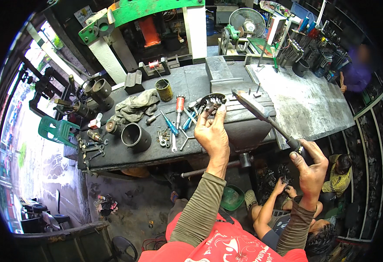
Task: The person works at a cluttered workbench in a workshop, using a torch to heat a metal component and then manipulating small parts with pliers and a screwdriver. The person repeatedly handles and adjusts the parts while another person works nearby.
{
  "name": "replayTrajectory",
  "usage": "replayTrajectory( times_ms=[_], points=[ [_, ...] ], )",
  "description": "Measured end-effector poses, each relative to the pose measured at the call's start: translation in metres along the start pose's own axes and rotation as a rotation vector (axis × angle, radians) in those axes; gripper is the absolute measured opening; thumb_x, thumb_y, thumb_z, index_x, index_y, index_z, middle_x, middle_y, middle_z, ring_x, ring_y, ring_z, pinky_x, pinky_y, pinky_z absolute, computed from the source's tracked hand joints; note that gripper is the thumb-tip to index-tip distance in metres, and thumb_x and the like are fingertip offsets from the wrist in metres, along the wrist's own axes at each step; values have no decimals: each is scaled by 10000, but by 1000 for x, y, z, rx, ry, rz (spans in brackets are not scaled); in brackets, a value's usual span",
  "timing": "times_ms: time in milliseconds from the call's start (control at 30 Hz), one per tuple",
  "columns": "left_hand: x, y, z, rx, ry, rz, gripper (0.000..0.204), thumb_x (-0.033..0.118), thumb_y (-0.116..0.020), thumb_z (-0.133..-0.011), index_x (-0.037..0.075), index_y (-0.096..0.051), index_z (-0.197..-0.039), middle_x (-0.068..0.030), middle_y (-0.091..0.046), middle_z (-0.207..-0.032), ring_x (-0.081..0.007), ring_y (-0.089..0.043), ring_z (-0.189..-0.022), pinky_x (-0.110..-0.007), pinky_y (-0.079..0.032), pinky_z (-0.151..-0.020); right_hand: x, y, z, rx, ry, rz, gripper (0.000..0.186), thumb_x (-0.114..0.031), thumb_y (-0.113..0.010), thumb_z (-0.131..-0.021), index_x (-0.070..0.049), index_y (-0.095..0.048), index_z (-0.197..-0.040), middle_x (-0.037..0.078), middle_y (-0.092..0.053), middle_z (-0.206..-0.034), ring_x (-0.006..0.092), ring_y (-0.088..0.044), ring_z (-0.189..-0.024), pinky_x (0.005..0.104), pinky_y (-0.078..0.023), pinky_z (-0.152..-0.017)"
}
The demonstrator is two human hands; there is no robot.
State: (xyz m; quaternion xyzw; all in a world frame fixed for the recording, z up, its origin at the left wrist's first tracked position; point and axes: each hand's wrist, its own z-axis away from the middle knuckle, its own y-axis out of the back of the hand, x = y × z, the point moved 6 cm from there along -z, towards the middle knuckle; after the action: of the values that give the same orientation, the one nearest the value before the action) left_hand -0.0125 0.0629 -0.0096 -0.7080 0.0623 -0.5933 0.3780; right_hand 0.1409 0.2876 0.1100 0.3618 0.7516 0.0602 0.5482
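My left hand (212, 134) is closed around a dark round metal part (212, 100) with shiny pieces on it, raised over the bench edge. In my right hand (311, 170) is a long tool (261, 114) with a dark handle, a thin shaft and a flat, elongated head; its exact kind is unclear. The tool slants up and left, its tip apart from the round part. Beneath it sits a bench vise (248, 132). Left of my left hand lie a red-handled tool (180, 104), a blue-handled screwdriver (170, 124) and several small bolts (162, 139).
The dark workbench (100, 162) holds an open metal cylinder (135, 137), a rag (135, 106) and a yellowish can (164, 90). A metal sheet (305, 100) covers its right side. Below right, a person (268, 214) crouches handling dark parts; others are at the right. A green basin (232, 198) stands on the floor.
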Motion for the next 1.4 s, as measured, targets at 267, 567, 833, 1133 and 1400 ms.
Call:
replayTrajectory(
  times_ms=[267, 567, 833, 1133, 1400],
  points=[
    [9, 7, 16, -25, 24, -75, 215, 58, -759, -940, -24, -677, -1122, 97, -540, -665, 24, -403, -590, -181, -277, -540, 3, -3, 0, 4, -1, -12, 330, 2, -808, -773, 80, -715, -1080, 86, -654, -919, 159, -603, -859, 271, -478, -812],
    [49, 97, -51, 10, -34, -302, 268, 56, -801, -888, -42, -680, -1106, 90, -535, -643, 17, -397, -548, -189, -256, -499, -2, -1, -6, 3, 29, 2, 316, 17, -787, -771, 80, -710, -1071, 104, -674, -939, 174, -622, -880, 285, -483, -834],
    [6, 120, -195, -93, -47, -941, 1002, 178, -935, -700, -130, -393, -1485, -107, -720, -895, -145, -663, -779, -298, -538, -751, -28, -6, -18, -7, 66, 170, 338, -1, -800, -744, 80, -702, -1057, 123, -666, -893, 204, -641, -832, 303, -496, -794],
    [62, 74, -106, -725, -37, -608, 329, 39, -497, -1048, -29, -602, -1352, -112, -723, -1067, -148, -673, -810, -295, -597, -777, -83, -2, -23, 28, 79, 475, 360, -10, -808, -708, 58, -697, -1043, 136, -646, -848, 240, -657, -769, 321, -502, -728],
    [121, 51, -51, -1097, -271, -917, 356, 72, -561, -1025, 60, -596, -1379, -157, -763, -1001, -334, -746, -923, -401, -578, -764, -63, -129, 25, -192, -662, -404, 313, -69, -864, -807, -15, -722, -1081, -60, -632, -789, 25, -550, -669, 191, -431, -585]
  ],
)
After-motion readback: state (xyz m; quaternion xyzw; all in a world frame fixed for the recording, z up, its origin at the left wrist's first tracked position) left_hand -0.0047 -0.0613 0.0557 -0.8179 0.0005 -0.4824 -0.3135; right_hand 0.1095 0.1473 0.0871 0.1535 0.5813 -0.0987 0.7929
